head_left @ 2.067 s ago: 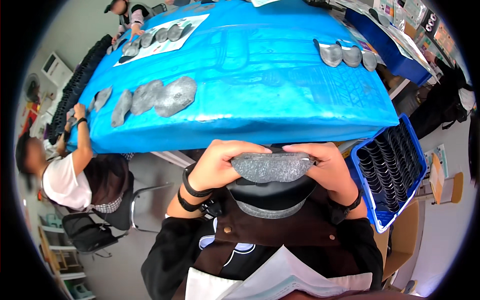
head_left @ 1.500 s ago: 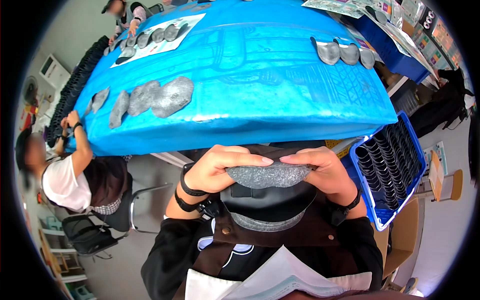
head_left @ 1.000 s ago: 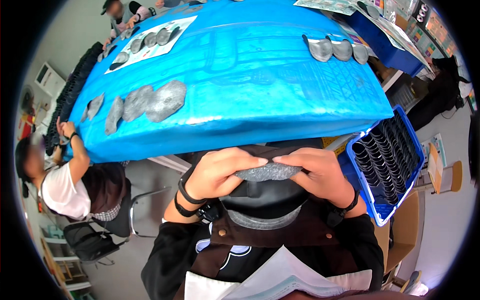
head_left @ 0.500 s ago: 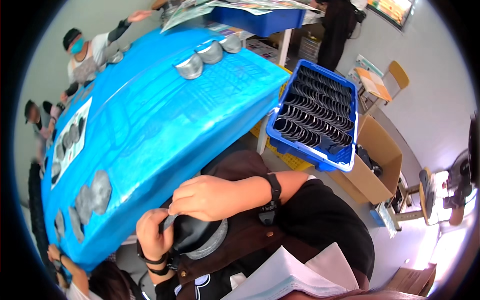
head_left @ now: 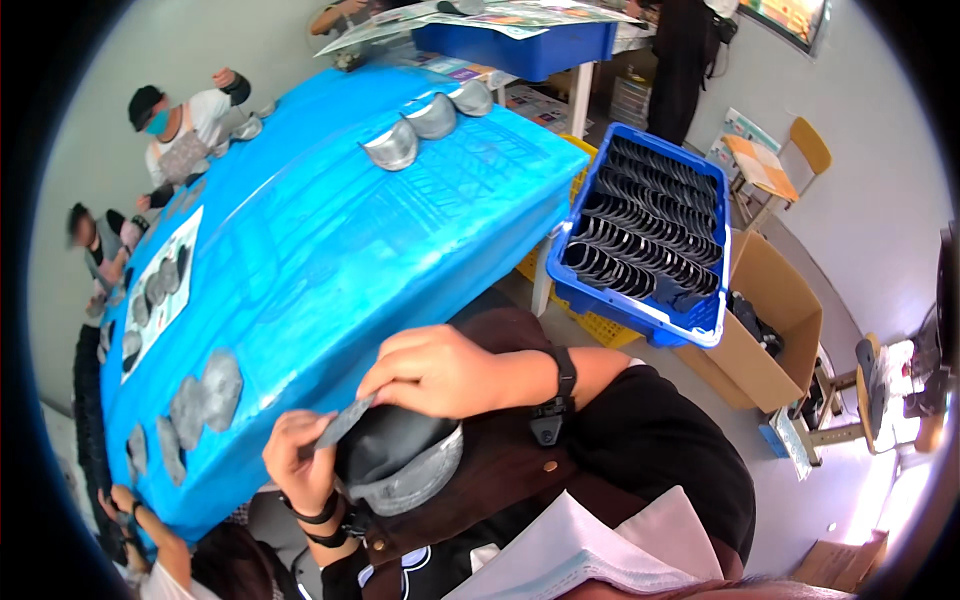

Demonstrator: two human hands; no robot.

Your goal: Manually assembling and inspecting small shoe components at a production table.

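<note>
In front of my body is a dark, hollow piece shaped like a shoe's toe cap [head_left: 405,490], with a grey rim. Across its upper side runs a grey strip [head_left: 346,422]; whether it is joined to the toe cap I cannot tell. My left hand [head_left: 298,450] pinches the strip's left end between thumb and fingers. At the other end, my right hand [head_left: 430,372] is closed, its fingertips on the strip and its palm over the toe cap. Fingers and palm hide part of the toe cap.
A blue-covered table [head_left: 320,250] lies ahead, bearing flat grey pieces [head_left: 222,388] and silvery toe caps [head_left: 390,145]. To the right stands a blue crate [head_left: 722,300] of nested black pieces, beside a cardboard box [head_left: 800,300]. Other people [head_left: 185,140] work along the table's left side.
My hands have drawn slightly apart, the right one lifting a little, so more of the grey strip shows between them. The toe cap's opening is more visible.
</note>
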